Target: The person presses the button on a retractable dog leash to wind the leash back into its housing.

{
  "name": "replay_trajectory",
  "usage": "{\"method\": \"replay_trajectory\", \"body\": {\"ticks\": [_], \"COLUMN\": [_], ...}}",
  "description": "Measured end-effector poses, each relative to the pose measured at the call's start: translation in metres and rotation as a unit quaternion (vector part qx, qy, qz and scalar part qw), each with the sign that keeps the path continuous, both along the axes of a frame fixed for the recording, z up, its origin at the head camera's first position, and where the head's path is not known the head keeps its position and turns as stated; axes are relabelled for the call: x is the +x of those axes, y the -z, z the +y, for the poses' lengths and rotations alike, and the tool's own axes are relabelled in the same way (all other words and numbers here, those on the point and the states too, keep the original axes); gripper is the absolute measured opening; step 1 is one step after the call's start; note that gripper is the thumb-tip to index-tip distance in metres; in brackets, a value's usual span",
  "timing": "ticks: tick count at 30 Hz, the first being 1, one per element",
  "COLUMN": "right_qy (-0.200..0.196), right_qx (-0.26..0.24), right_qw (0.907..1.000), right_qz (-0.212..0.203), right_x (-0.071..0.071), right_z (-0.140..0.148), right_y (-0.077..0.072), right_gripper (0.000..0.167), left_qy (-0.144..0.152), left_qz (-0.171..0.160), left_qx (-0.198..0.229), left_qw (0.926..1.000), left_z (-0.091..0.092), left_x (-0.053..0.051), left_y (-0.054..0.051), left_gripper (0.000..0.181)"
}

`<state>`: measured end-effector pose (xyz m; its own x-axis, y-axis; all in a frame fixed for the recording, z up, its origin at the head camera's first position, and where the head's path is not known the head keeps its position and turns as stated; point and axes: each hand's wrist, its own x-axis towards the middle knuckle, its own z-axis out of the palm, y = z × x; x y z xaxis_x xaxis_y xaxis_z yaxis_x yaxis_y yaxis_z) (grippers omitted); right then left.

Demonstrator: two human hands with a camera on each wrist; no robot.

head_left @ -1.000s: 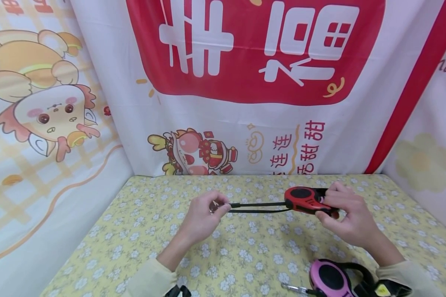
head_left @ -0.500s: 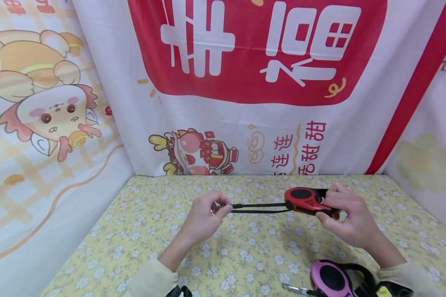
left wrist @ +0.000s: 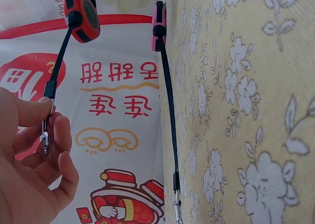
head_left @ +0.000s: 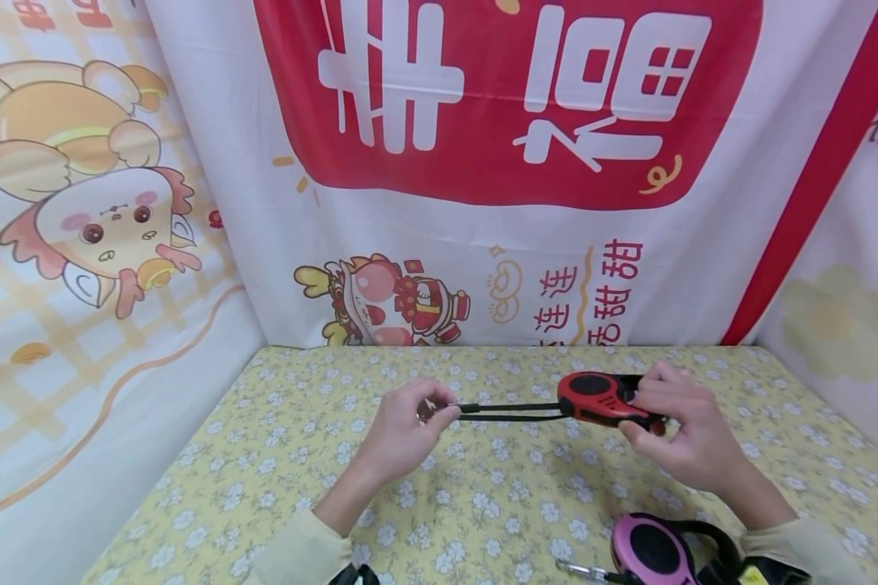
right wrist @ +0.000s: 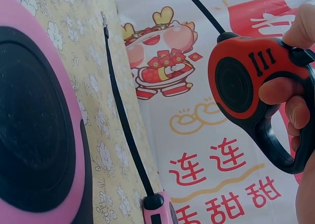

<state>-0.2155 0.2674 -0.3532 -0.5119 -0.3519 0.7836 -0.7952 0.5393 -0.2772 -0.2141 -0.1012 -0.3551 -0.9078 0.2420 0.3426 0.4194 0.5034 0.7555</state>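
My right hand (head_left: 691,431) grips the handle of a red and black retractable dog leash (head_left: 581,394), held above the table. Its black strap (head_left: 512,408) stretches left to my left hand (head_left: 402,431). Between thumb and fingers, that hand pinches the metal clip (left wrist: 46,138) at the strap's end. On the table beneath lies a pink and black retractable leash (right wrist: 169,215) with its strap (right wrist: 123,111) drawn out and a silver clip (left wrist: 177,204) at the end. In the head view the red leash mostly hides this pink one.
Another pink and black retractable leash (head_left: 623,543) lies near the front right, by my right sleeve, its silver clip (head_left: 584,570) pointing left. A yellow flowered cloth (head_left: 512,487) covers the table. Printed white curtains (head_left: 497,219) stand at the back and sides.
The red leash has shifted very slightly left and down with my right hand. Both hands keep the same hold, and the leashes on the table have not moved.
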Motion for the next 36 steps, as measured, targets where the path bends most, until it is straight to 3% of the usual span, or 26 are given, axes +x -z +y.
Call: {"method": "replay_trajectory", "body": {"ticks": [6,26,36], "right_qy": [0.010,-0.018,-0.008], "right_qx": [0.004,0.000,0.006], "right_qw": [0.9997,0.9998,1.0000], "right_qz": [-0.024,0.013,-0.001], "right_x": [0.0016,-0.0002,0.0011], "right_z": [-0.0005,-0.0044,-0.0052], "right_y": [-0.0007,0.0002,0.0003], "right_gripper": [0.039,0.040,0.040], "left_qy": [0.003,0.020,0.031], "left_qz": [0.002,0.004,0.004], "left_qx": [-0.003,-0.014,-0.016], "left_qw": [1.0000,0.9997,0.9994], "left_z": [0.0012,0.0051,0.0063], "left_x": [-0.0001,0.0001,0.0011], "left_y": [0.0009,0.0041,0.0061], "left_gripper": [0.005,0.005,0.004]}}
